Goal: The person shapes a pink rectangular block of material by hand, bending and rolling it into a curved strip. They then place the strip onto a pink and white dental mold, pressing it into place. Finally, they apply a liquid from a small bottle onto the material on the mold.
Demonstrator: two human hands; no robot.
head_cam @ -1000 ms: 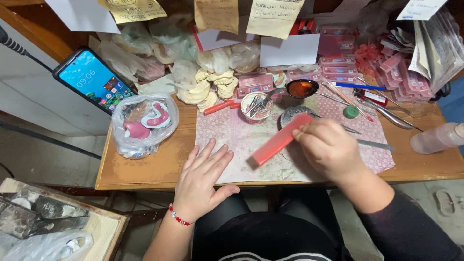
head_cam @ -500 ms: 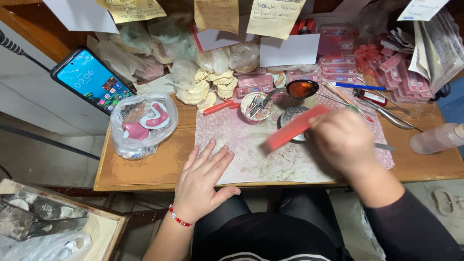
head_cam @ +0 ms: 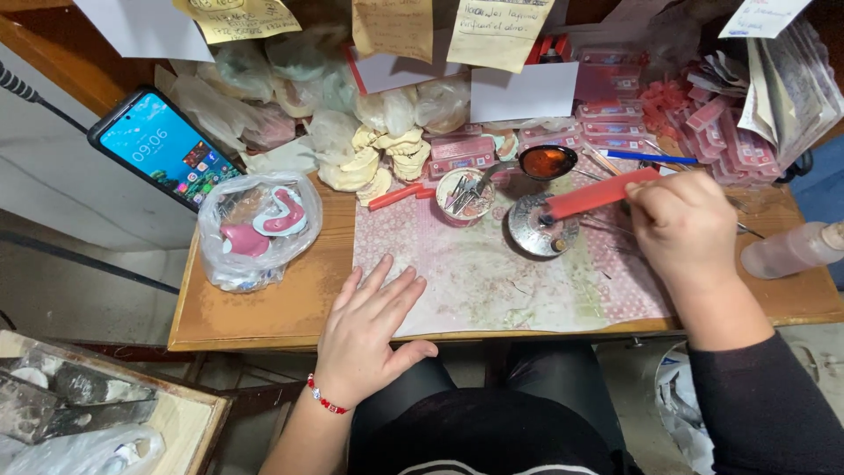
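My right hand (head_cam: 684,230) is closed around a flat red wax strip (head_cam: 598,193), holding it over a round metal dish (head_cam: 541,226) on the patterned mat (head_cam: 492,281). My left hand (head_cam: 369,330) lies flat with its fingers spread on the mat's near left corner and the wooden desk (head_cam: 264,303), holding nothing. Just behind the dish stand a small cup of metal tools (head_cam: 464,195) and a spoon-like bowl of amber liquid (head_cam: 547,162).
A clear bag with pink and white dental pieces (head_cam: 257,230) sits at the left. A phone (head_cam: 167,147) leans at the back left. Plaster tooth casts (head_cam: 382,160), stacked pink wax boxes (head_cam: 611,127), paper notes and a plastic bottle (head_cam: 791,251) crowd the back and right.
My right hand has lifted the red wax strip from the mat's middle and carried it back and to the right, over the metal dish. My left hand has stayed put.
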